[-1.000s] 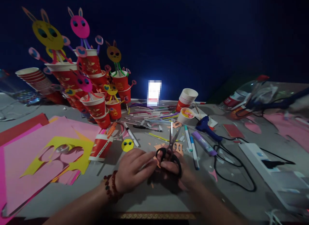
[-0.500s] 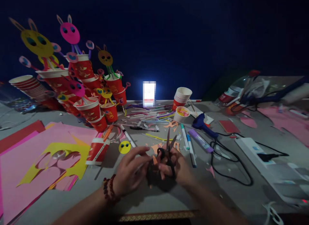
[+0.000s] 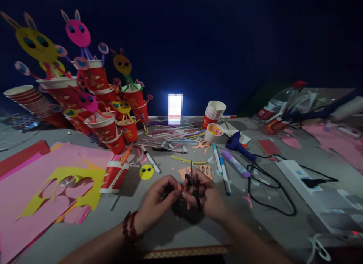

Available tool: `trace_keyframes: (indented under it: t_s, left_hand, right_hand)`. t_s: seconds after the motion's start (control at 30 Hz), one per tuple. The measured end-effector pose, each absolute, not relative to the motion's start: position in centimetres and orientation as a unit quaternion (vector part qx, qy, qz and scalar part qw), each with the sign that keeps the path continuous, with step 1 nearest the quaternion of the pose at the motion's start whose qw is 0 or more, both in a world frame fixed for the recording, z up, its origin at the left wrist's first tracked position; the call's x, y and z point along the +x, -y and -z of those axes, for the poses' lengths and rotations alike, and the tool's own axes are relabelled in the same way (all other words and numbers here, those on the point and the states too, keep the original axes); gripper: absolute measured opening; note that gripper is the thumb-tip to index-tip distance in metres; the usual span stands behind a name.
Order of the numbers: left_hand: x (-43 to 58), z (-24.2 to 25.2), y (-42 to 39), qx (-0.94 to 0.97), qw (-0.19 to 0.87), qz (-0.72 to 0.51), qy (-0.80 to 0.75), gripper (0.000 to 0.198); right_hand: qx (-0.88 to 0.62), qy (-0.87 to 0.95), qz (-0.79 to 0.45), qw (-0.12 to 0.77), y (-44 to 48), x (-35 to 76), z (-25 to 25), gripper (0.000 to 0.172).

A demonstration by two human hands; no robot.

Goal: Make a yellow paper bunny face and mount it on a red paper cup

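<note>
My left hand (image 3: pixel 162 196), with a beaded bracelet at the wrist, pinches a small orange paper piece (image 3: pixel 179 186) between thumb and fingers. Close beside it, my right hand (image 3: pixel 208 192) grips dark-handled scissors (image 3: pixel 192 180), blades pointing up and away from me and now nearly together. The two hands almost meet over the table, and their fingertips are partly in shadow. Just beyond them lie orange paper scraps (image 3: pixel 202 172). A yellow paper face (image 3: pixel 146 172) with two dark eyes rests left of them.
Red paper cups (image 3: pixel 102 131) carrying rabbit figures stand at left, near pink paper sheets (image 3: pixel 22 184). Markers (image 3: pixel 225 177), a blue glue gun (image 3: pixel 239 146) with a looping cord, and a power strip (image 3: pixel 300 192) lie at right. A lit phone (image 3: pixel 175 109) stands at the back.
The scissor blades have come together from a wide spread. My left fingers have curled into a closer pinch on the orange paper. The view has shifted slightly.
</note>
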State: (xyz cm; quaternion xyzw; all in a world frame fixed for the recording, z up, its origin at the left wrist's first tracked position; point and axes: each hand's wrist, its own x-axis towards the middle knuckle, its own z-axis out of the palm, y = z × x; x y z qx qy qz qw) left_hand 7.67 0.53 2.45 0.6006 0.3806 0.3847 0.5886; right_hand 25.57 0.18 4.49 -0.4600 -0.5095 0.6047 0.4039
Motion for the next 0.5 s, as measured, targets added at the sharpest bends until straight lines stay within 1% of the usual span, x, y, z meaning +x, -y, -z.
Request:
trace_keyframes:
  t_s: [0.2, 0.33, 0.4, 0.5]
  left_hand:
    - [7.7, -2.7, -0.4, 0.557, 0.634, -0.389, -0.370, 0.019]
    - [7.4, -3.1, -0.7, 0.533, 0.634, -0.420, -0.371, 0.016]
    - [7.2, -3.4, -1.0, 0.512, 0.626, -0.455, -0.373, 0.014]
    - [6.8, -4.1, -1.6, 0.493, 0.600, -0.509, -0.372, 0.012]
  right_hand:
    - [-0.452, 0.522, -0.594, 0.412, -0.1, 25.7, -3.8, 0.037]
    - [-0.439, 0.491, -0.616, 0.432, 0.1, 25.6, -3.2, 0.038]
    - [-0.451, 0.499, -0.606, 0.425, 0.2, 25.6, -3.0, 0.040]
    - [-0.474, 0.543, -0.575, 0.387, 0.5, 25.5, -2.6, 0.038]
